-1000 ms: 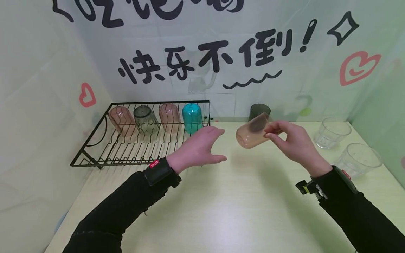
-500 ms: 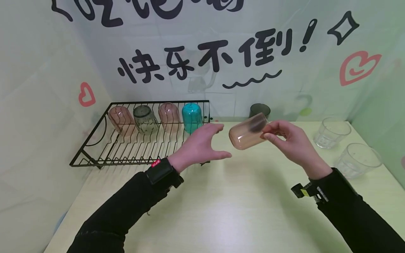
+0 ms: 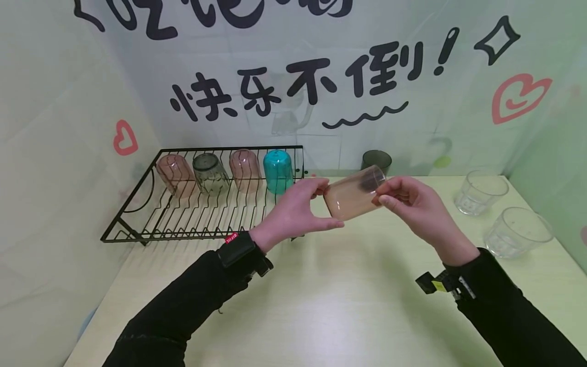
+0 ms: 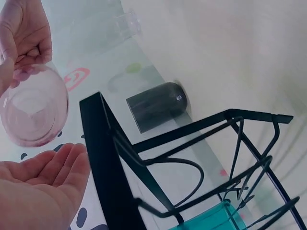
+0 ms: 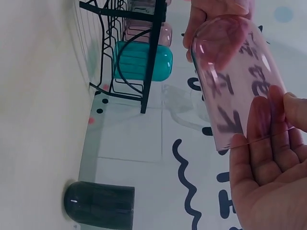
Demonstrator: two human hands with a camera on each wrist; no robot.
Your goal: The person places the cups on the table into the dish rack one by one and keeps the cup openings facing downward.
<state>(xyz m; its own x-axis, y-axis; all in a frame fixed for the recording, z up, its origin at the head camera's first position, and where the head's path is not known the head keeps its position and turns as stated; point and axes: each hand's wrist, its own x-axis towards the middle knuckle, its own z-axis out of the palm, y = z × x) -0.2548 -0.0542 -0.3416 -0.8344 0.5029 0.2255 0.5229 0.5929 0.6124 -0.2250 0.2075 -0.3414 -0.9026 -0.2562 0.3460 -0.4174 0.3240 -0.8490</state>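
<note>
pinching a tilted pink glass point(image 3: 350, 198) at the rim, right hand point(image 3: 419, 210) faces left hand point(image 3: 295, 210), spread wide beside the base.

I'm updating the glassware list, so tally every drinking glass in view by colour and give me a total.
Pinkish: 3 (leftmost glass in the rack, third rack glass, held glass)
Dark grey: 2 (second rack glass, back glass)
Blue: 1 (fourth rack glass)
Clear: 2 (nearer right-side glass, farther right-side glass)
Total: 8 glasses
</note>
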